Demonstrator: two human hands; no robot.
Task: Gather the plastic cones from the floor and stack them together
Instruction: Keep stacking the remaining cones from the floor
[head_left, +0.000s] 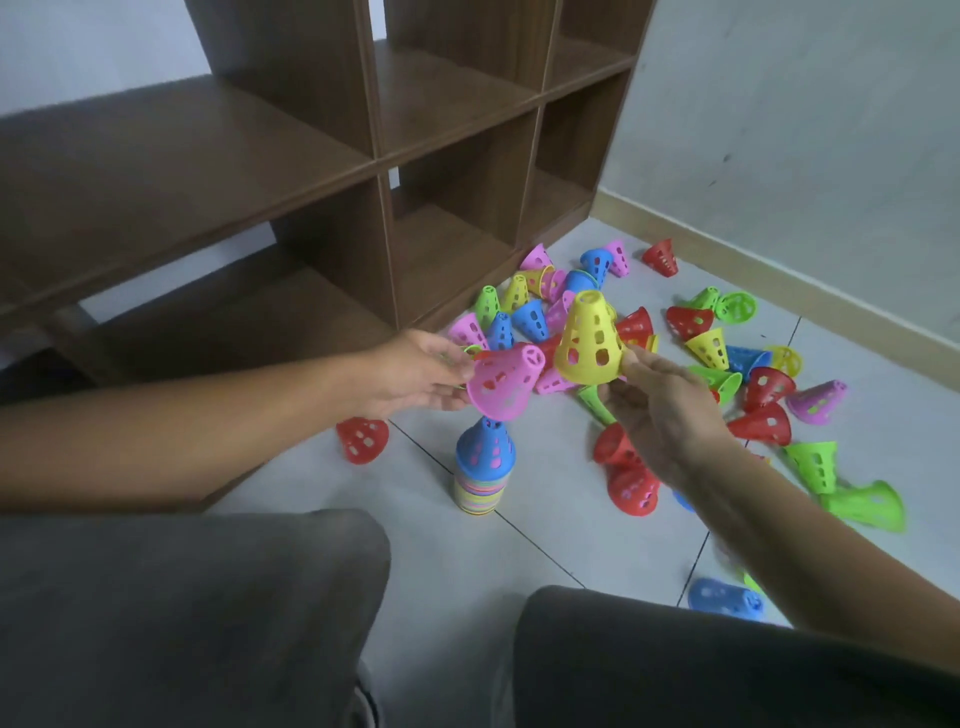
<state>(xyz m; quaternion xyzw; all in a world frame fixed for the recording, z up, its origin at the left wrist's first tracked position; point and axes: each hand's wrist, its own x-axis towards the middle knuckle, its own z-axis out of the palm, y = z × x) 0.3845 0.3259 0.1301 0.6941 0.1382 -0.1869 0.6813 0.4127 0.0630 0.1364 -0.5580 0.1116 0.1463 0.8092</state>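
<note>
- Left hand (415, 371): fingers curled round the base rim of a pink cone (504, 382), which is held tilted, tip toward 1 o'clock, in the air just above the stack.
- Right hand (660, 405): thumb and fingers pinch the lower rim of a yellow cone (589, 340), held upright, tip at 12 o'clock, just beside the pink cone at its 2 o'clock.
- Stack of cones (484, 467): stands upright on the tiled floor (545, 519) at 6 o'clock from the pink cone; a blue cone (487, 439) on top, many coloured rims packed below.
- Loose cones (727, 364): red, green, blue, pink and yellow, scattered on the floor from 12 to 4 o'clock of the hands, most lying on their sides.
- Single red cone (362, 439): on the floor at 9 o'clock of the stack, near the shelf's foot.
- Single blue cone (727, 597): lying on its side at 4 o'clock of the stack, by the right knee.
- Wooden shelf unit (322, 156): brown, open compartments, at 11 o'clock.
- Dark trouser legs (182, 613): in the foreground at 6 o'clock.
</note>
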